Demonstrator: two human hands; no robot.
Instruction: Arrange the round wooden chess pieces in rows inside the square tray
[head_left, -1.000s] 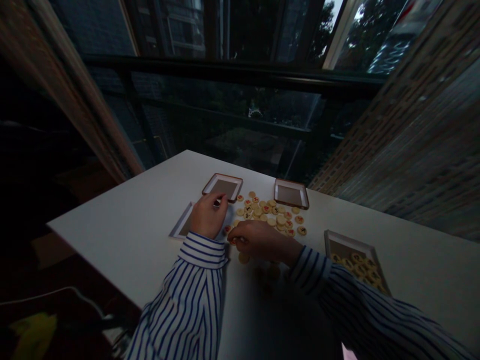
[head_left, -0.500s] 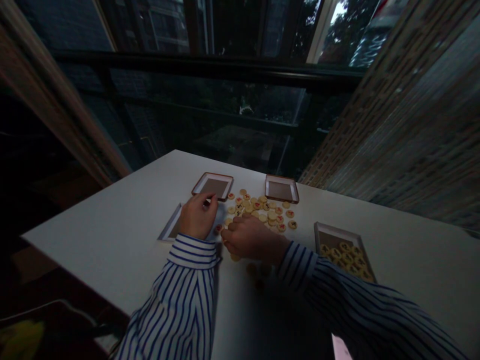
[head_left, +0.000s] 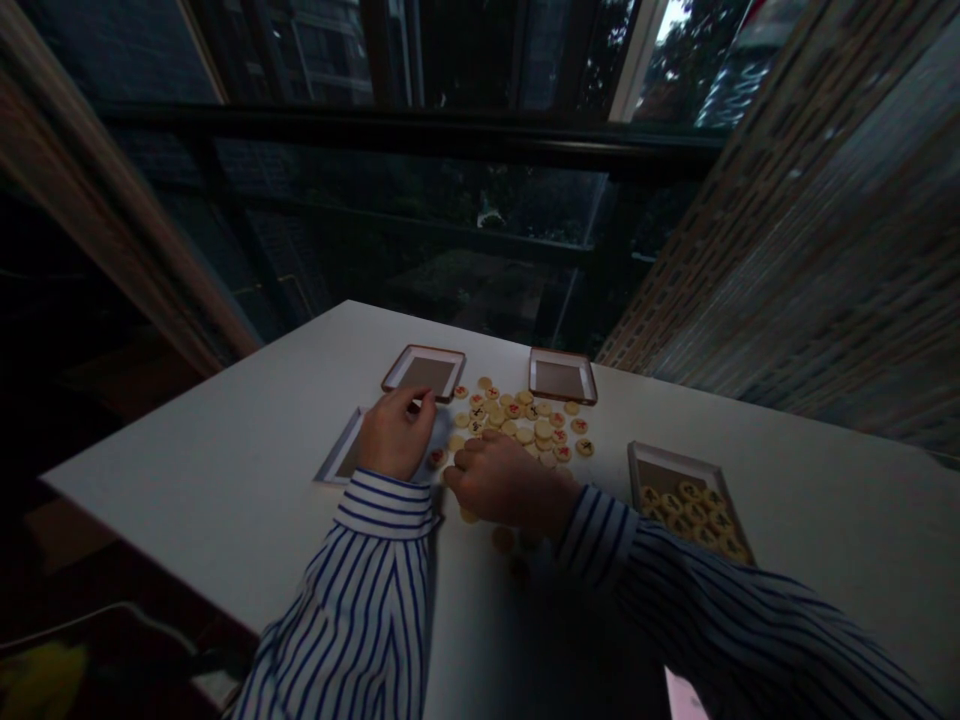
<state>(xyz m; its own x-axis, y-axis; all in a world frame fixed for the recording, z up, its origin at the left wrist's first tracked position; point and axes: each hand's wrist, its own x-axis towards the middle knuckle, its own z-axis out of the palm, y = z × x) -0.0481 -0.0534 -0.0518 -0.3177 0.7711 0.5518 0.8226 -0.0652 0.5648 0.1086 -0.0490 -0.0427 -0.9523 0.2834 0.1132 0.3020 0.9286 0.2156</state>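
Round wooden Chinese chess pieces [head_left: 542,429] lie loose in a heap at the middle of the table, some showing red or black characters, others blank side up. My right hand [head_left: 510,482] is over the near side of this heap, palm down with its fingers curled in; whatever is under the fingertips is hidden. Left of the heap, my left hand [head_left: 396,432] hovers with thumb and forefinger pinched together. I cannot make out anything between them. Beneath that hand is a shallow tray [head_left: 336,455], partly covered by it.
Two shallow brown-rimmed trays, a left one [head_left: 427,373] and a right one [head_left: 562,379], stand behind the heap. At right, another tray [head_left: 667,462] holds several pieces with black characters. The white table [head_left: 225,440] ends near a window railing [head_left: 420,135].
Both hands stay nearly where they were. The right hand's fingers have shifted very slightly over the pieces, and the whole view has moved a little.
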